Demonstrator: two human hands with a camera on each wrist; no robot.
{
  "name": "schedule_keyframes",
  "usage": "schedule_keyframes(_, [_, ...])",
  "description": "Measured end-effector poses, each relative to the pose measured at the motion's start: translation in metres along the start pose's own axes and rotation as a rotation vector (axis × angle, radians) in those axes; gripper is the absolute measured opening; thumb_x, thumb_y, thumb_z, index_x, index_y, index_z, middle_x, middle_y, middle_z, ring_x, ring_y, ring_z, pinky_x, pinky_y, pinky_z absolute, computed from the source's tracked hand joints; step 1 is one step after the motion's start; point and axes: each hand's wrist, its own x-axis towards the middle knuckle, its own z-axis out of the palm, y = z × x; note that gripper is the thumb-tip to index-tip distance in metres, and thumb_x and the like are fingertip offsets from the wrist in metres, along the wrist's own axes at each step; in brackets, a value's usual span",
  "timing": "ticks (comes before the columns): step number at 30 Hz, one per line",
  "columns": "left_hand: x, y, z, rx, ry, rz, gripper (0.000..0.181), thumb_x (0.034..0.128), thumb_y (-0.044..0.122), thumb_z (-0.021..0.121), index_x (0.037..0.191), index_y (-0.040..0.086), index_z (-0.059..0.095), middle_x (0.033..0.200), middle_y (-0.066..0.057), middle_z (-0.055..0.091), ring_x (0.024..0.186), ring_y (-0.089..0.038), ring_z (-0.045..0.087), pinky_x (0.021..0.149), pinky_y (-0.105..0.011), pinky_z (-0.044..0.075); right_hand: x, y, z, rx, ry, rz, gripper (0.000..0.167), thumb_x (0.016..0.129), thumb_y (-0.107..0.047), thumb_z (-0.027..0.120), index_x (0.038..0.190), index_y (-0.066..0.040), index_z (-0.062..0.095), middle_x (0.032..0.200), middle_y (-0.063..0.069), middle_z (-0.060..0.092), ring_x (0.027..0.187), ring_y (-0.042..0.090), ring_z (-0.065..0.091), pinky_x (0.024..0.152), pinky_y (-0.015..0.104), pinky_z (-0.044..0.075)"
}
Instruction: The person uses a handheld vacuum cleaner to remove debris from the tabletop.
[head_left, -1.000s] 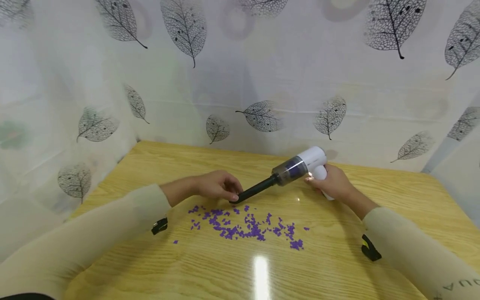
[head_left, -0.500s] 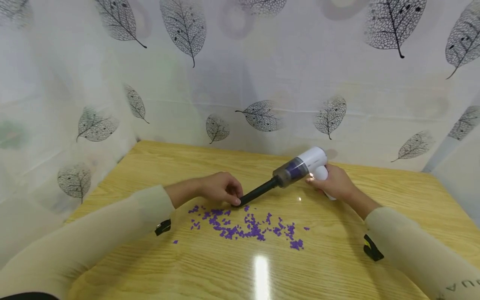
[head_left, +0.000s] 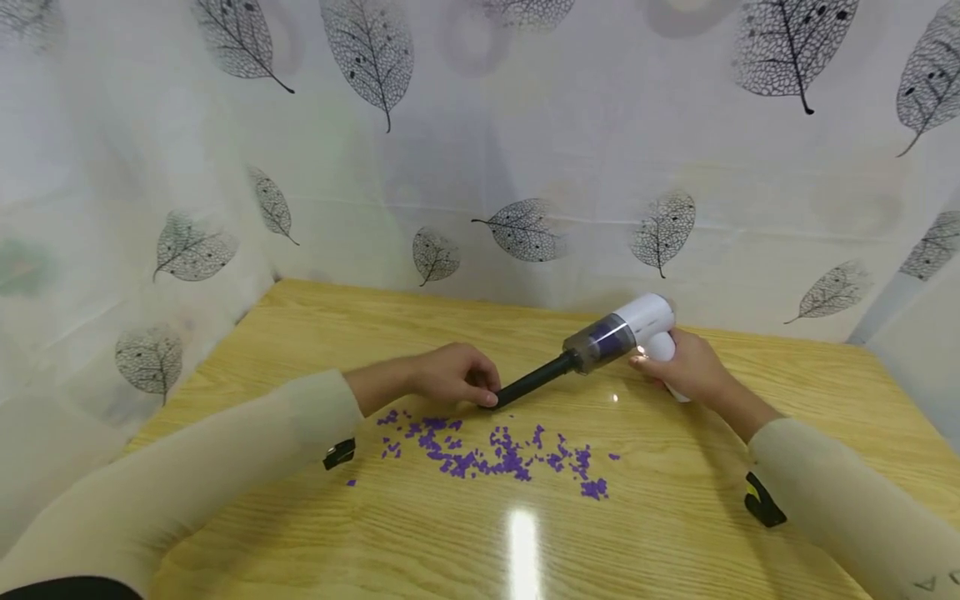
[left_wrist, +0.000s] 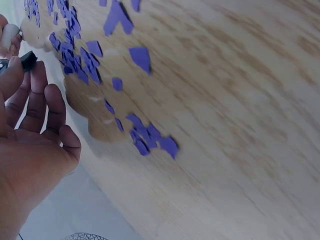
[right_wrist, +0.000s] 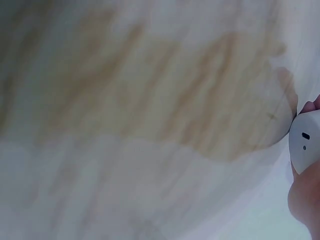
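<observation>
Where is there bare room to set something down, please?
The yellow wooden table is bare on the near side of the purple scraps, between the beige sleeves, and behind the left hand, up to the pale leaf-print backdrop. It is crowded in the middle, where the scraps lie scattered before the white handheld vacuum.

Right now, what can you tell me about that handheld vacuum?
The handheld vacuum has a white body and handle, a smoky see-through cylinder with something purple inside, and a long black nozzle, all plastic-looking. It slants over the table, nozzle low, beyond the purple scraps. The right hand grips the handle; the left hand pinches the nozzle's tip. Whether it's running can't be told.
</observation>
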Motion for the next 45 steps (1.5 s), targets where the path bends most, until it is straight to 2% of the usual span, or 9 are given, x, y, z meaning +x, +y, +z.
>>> schedule_keyframes(6, [0.007,0.007,0.004,0.036,0.016,0.013,0.016,0.0941,0.019,0.069,0.102,0.005,0.073,0.092,-0.001,0.072,0.083,-0.004,0.063,0.083,-0.02,0.051,-0.005,0.006,-0.005,-0.011,0.013,0.009,0.042,0.09,-0.037,0.072,0.099,0.0,0.055,0.07,0.004,0.062,0.061,0.016,0.056,0.056,0.03,0.046])
schedule_keyframes(17, [0.018,0.018,0.012,0.077,0.055,-0.036,0.013,0.0922,0.022,0.072,0.096,0.01,0.074,0.087,0.003,0.071,0.079,-0.003,0.061,0.079,-0.019,0.049,-0.015,0.016,-0.013,-0.001,0.007,0.031,0.04,0.092,-0.038,0.071,0.093,-0.001,0.056,0.066,0.003,0.06,0.059,0.014,0.055,0.055,0.029,0.045])
schedule_keyframes(21, [0.023,0.021,0.016,0.081,0.07,-0.03,0.012,0.0915,0.022,0.073,0.094,0.01,0.075,0.086,0.004,0.071,0.077,-0.002,0.061,0.079,-0.018,0.05,-0.018,0.021,-0.017,-0.006,0.004,0.037,0.04,0.092,-0.039,0.07,0.094,-0.001,0.056,0.067,0.002,0.061,0.06,0.013,0.055,0.056,0.028,0.045])
schedule_keyframes(32, [0.034,0.036,0.025,0.1,0.072,-0.009,0.011,0.091,0.022,0.074,0.091,0.011,0.075,0.083,0.004,0.072,0.073,-0.001,0.06,0.075,-0.017,0.049,-0.029,0.033,-0.027,0.008,0.013,0.059,0.038,0.09,-0.036,0.072,0.093,-0.001,0.057,0.068,0.004,0.062,0.06,0.013,0.056,0.057,0.028,0.046])
schedule_keyframes(45, [0.043,0.043,0.034,0.077,0.066,-0.006,0.01,0.0914,0.021,0.074,0.091,0.011,0.076,0.083,0.004,0.072,0.075,-0.003,0.061,0.075,-0.017,0.049,-0.039,0.04,-0.035,0.004,0.014,0.065,0.034,0.09,-0.031,0.072,0.091,-0.001,0.057,0.066,0.004,0.061,0.058,0.013,0.055,0.055,0.028,0.046])
